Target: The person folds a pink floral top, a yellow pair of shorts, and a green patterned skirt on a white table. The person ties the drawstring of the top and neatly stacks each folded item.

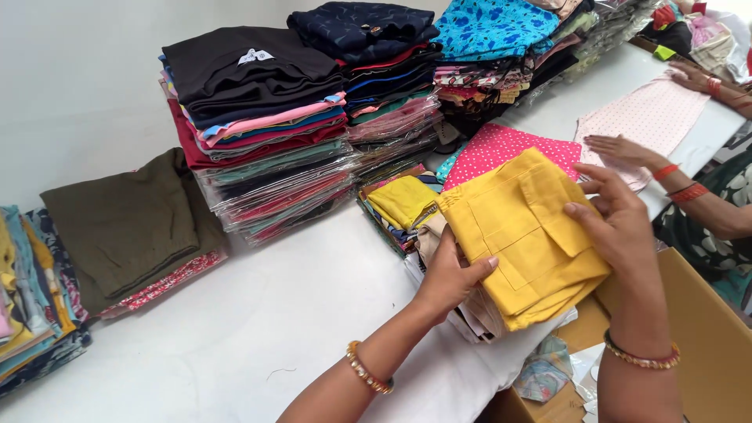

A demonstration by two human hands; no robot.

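A folded yellow garment [517,227] lies on top of a small stack of folded clothes [470,313] at the near edge of the white table [258,313]. My left hand [450,274] grips the garment's near left edge, thumb on top. My right hand [615,219] rests on its right side, fingers spread over a folded flap. Both wrists wear beaded bangles. A second folded yellow piece [403,200] lies just behind, to the left.
Tall piles of folded and bagged clothes [274,133] stand at the back. An olive garment [125,223] lies at the left. A pink dotted cloth [501,149] is behind the yellow one. Another person's hands [627,149] smooth a pale pink garment [650,117] at the right. A cardboard box [705,337] stands by my right arm.
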